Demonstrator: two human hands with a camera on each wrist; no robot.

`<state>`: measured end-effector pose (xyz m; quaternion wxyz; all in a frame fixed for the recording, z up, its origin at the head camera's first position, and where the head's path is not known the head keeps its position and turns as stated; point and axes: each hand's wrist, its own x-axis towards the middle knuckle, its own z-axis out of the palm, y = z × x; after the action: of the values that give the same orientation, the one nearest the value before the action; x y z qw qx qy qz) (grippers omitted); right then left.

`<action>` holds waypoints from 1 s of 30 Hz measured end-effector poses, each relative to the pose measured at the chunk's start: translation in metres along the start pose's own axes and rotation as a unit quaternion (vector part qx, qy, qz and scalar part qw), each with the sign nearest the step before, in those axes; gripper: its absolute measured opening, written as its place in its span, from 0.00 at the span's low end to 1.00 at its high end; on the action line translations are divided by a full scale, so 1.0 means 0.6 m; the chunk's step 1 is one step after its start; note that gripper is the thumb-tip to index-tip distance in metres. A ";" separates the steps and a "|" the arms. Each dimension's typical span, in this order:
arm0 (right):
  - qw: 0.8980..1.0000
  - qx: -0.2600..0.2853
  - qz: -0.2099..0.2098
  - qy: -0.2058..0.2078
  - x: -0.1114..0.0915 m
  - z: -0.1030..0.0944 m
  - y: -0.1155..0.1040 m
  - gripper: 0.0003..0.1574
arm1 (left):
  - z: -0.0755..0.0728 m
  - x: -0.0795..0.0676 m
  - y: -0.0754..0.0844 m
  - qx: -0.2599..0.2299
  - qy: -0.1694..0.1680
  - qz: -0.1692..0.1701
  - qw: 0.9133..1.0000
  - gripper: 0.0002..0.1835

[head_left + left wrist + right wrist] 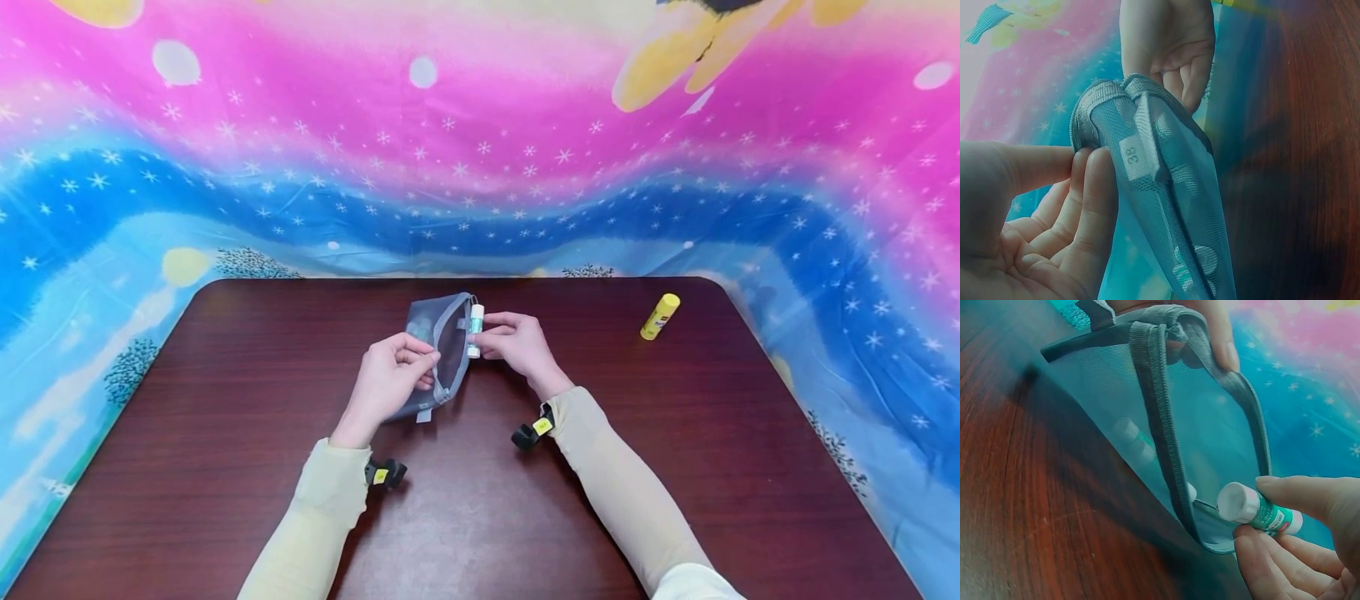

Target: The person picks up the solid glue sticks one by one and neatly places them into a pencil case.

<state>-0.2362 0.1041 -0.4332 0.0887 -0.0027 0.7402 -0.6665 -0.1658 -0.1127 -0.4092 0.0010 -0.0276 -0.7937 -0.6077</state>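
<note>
A grey mesh zipper pouch point(426, 313) stands on the table with its mouth open toward the right. My left hand point(388, 373) pinches one edge of that mouth between thumb and fingers. At the opening, my right hand point(522, 345) holds a white-and-green glue stick point(1266, 512) between thumb and fingertips, its white end facing the pouch in the right wrist view. Through the mesh, white-and-green sticks point(1135, 439) show inside, near the bottom. The left wrist view shows a label reading 38 point(1133, 157) on the pouch's end.
A yellow glue stick point(660, 317) stands at the back right of the dark wooden table point(225, 375). Behind and around the table hangs a pink and blue patterned cloth point(480, 183). Each wrist wears a black camera strap point(386, 474).
</note>
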 end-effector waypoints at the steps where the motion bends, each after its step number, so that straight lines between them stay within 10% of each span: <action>1: 1.000 -0.001 0.002 -0.001 0.001 0.002 0.000 0.30 | 0.000 0.000 0.000 0.001 -0.001 -0.001 1.000 0.08; 30: 0.998 -0.020 -0.038 0.041 -0.021 -0.047 -0.018 0.29 | -0.002 0.001 -0.002 0.000 0.009 -0.001 1.000 0.08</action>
<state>-0.2286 0.1325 -0.4182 0.0328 -0.0053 0.7560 -0.6537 -0.1665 -0.1140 -0.4101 0.0078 -0.0209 -0.7939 -0.6077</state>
